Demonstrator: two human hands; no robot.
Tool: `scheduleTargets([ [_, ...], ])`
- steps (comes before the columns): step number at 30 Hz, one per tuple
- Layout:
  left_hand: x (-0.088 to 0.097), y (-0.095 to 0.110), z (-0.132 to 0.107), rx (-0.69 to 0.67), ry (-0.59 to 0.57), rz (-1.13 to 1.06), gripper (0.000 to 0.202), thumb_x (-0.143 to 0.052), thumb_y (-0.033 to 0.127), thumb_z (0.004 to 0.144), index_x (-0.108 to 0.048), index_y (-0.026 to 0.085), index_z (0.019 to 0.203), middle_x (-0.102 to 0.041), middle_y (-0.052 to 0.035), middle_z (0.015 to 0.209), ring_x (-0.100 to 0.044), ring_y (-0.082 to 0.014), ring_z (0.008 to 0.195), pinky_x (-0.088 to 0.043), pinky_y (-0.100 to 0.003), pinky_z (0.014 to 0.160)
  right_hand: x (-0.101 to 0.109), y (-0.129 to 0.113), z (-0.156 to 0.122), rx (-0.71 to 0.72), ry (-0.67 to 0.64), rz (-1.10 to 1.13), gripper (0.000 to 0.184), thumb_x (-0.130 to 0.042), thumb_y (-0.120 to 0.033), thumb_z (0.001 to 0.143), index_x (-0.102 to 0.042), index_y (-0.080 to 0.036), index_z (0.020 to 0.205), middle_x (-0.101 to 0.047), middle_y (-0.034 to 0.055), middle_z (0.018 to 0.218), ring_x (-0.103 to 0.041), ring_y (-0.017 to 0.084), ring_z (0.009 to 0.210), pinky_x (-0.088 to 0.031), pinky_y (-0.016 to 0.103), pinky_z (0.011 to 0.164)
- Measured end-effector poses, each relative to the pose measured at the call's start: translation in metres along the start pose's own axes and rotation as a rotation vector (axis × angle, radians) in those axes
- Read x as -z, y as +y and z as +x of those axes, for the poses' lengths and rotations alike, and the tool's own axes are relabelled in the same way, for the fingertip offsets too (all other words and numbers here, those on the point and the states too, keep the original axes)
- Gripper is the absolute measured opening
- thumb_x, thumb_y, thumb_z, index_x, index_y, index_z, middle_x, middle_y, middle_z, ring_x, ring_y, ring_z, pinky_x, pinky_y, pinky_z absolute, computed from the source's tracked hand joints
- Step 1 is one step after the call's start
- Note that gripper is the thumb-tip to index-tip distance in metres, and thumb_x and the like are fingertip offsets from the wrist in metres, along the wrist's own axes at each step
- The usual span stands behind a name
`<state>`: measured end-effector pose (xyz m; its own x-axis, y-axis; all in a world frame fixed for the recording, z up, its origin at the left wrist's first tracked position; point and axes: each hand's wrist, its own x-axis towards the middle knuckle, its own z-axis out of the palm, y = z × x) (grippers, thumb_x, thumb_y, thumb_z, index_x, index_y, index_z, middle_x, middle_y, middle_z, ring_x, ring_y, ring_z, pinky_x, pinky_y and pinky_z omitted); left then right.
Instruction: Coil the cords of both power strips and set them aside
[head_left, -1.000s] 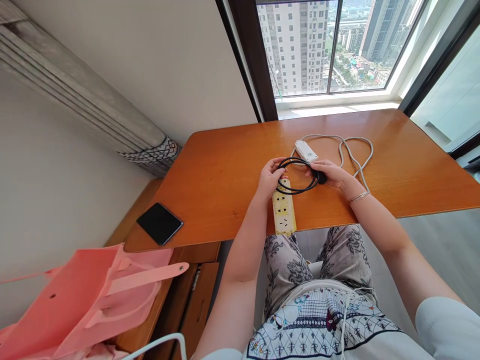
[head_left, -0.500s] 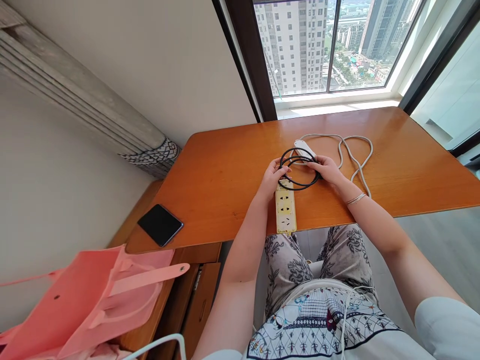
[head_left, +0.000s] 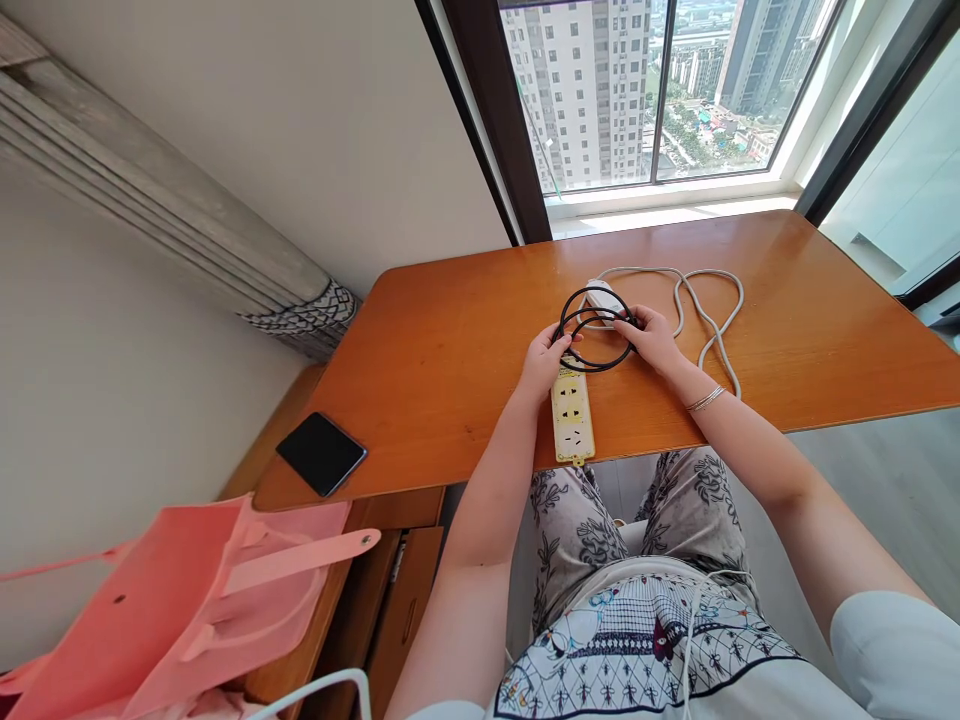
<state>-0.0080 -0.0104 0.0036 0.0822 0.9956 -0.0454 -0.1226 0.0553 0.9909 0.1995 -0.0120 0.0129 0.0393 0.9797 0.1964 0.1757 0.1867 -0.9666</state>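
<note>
Head view shows a wooden table [head_left: 450, 400] with a pink bag [head_left: 187, 590] sitting just off its near left corner; a strap or cord swept that way could catch on the bag.

White cord [head_left: 718, 333] trails in loose loops from the far middle toward the right half, running behind the right forearm. If that arm shifts, it could drag the loops, and the block on them, across the table.

Dark-screened device [head_left: 322, 454] lies at the near left corner, its own lower corner close to the edge; a nudge from the left elbow might tip it off.

Coiled black cable [head_left: 592, 369] is held above the near middle of the table, its left side pinched by the left hand [head_left: 541, 363], its right side by the right hand [head_left: 654, 338]. The loops spread apart, so slackening either pinch could let them spring open or tangle. Its plug ends are hard to make out from here.

Yellow power strip [head_left: 574, 425] reaches the near edge below the coil; a bumped wrist could push it over. Smallest, the white block [head_left: 602, 298] sits beyond the coil, where a dropped loop could snag.
</note>
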Motion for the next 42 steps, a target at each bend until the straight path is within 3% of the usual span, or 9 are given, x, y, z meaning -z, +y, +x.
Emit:
scheduleTargets([
  [6,0.001,0.001,0.001,0.030,0.021,0.034,0.042,-0.058,0.018,0.078,-0.066,0.015,0.119,-0.072,-0.0032,0.089,-0.058,-0.0100,0.061,-0.052,-0.025,0.063,0.006,0.003,-0.001,0.070,-0.186,-0.152,0.041,-0.074,-0.047,0.077,-0.077,-0.017,0.104,-0.076,0.0042,0.094,-0.064,0.021,0.086,-0.047,0.032,0.080],
  [12,0.001,0.002,-0.002,0.017,-0.045,0.098,0.050,-0.054,0.014,0.071,-0.067,0.016,0.120,-0.067,-0.0024,0.091,-0.056,-0.0101,0.064,-0.053,-0.027,0.070,0.013,-0.007,-0.004,0.065,-0.199,-0.428,0.043,-0.059,-0.053,0.093,-0.075,-0.017,0.109,-0.077,0.0071,0.095,-0.066,0.023,0.088,-0.045,0.032,0.079],
  [15,0.000,0.000,-0.004,-0.001,-0.108,0.086,0.061,-0.054,0.012,0.065,-0.063,0.018,0.125,-0.065,-0.0027,0.094,-0.060,-0.0130,0.074,-0.053,-0.028,0.072,0.016,-0.016,-0.006,0.073,-0.225,-0.606,0.042,-0.053,-0.051,0.099,-0.074,-0.017,0.113,-0.077,0.0101,0.100,-0.066,0.024,0.092,-0.043,0.032,0.081],
  [20,0.002,-0.005,-0.005,-0.052,-0.154,0.018,0.083,-0.053,0.009,0.057,-0.047,0.023,0.139,-0.064,-0.0034,0.100,-0.065,-0.0217,0.102,-0.055,-0.033,0.082,0.016,-0.022,-0.006,0.080,-0.334,-0.794,0.040,-0.051,-0.048,0.101,-0.072,-0.015,0.101,-0.075,0.0123,0.097,-0.064,0.023,0.087,-0.039,0.030,0.074],
  [24,0.002,-0.004,-0.004,-0.040,-0.163,-0.014,0.086,-0.055,0.009,0.057,-0.043,0.024,0.141,-0.067,-0.0022,0.099,-0.067,-0.0192,0.093,-0.055,-0.032,0.080,0.014,-0.018,-0.005,0.080,-0.310,-0.753,0.032,-0.054,-0.043,0.099,-0.072,-0.016,0.095,-0.074,0.0088,0.090,-0.061,0.020,0.080,-0.037,0.029,0.072],
  [29,0.001,-0.002,-0.005,-0.008,-0.147,-0.061,0.079,-0.060,0.016,0.060,-0.048,0.020,0.138,-0.074,-0.0043,0.098,-0.065,-0.0148,0.073,-0.055,-0.031,0.072,0.010,-0.010,-0.004,0.109,-0.105,-0.617,0.030,-0.058,-0.045,0.095,-0.071,-0.019,0.086,-0.070,0.0059,0.080,-0.057,0.020,0.075,-0.035,0.030,0.069],
  [34,-0.001,-0.004,-0.006,0.041,-0.199,-0.098,0.064,-0.071,0.029,0.070,-0.054,0.018,0.130,-0.077,-0.0100,0.103,-0.070,-0.0192,0.079,-0.055,-0.032,0.069,0.010,-0.004,-0.001,0.097,-0.043,-0.384,0.031,-0.063,-0.047,0.085,-0.068,-0.019,0.075,-0.061,0.0002,0.067,-0.050,0.016,0.068,-0.034,0.029,0.065],
  [38,-0.004,-0.003,-0.006,0.039,-0.159,-0.108,0.062,-0.081,0.039,0.074,-0.053,0.020,0.126,-0.078,-0.0097,0.102,-0.073,-0.0197,0.082,-0.056,-0.031,0.068,0.010,-0.003,0.002,0.044,-0.039,-0.136,0.032,-0.067,-0.051,0.076,-0.065,-0.019,0.075,-0.057,-0.0014,0.067,-0.047,0.014,0.066,-0.034,0.028,0.062],
  [42,-0.007,0.000,-0.006,0.070,-0.160,-0.092,0.053,-0.082,0.045,0.079,-0.059,0.017,0.117,-0.077,-0.0092,0.095,-0.073,-0.0195,0.084,-0.058,-0.032,0.074,0.008,-0.001,0.002,0.034,0.023,-0.074,0.035,-0.068,-0.053,0.074,-0.059,-0.020,0.069,-0.053,-0.0022,0.064,-0.044,0.013,0.064,-0.033,0.028,0.061],
])
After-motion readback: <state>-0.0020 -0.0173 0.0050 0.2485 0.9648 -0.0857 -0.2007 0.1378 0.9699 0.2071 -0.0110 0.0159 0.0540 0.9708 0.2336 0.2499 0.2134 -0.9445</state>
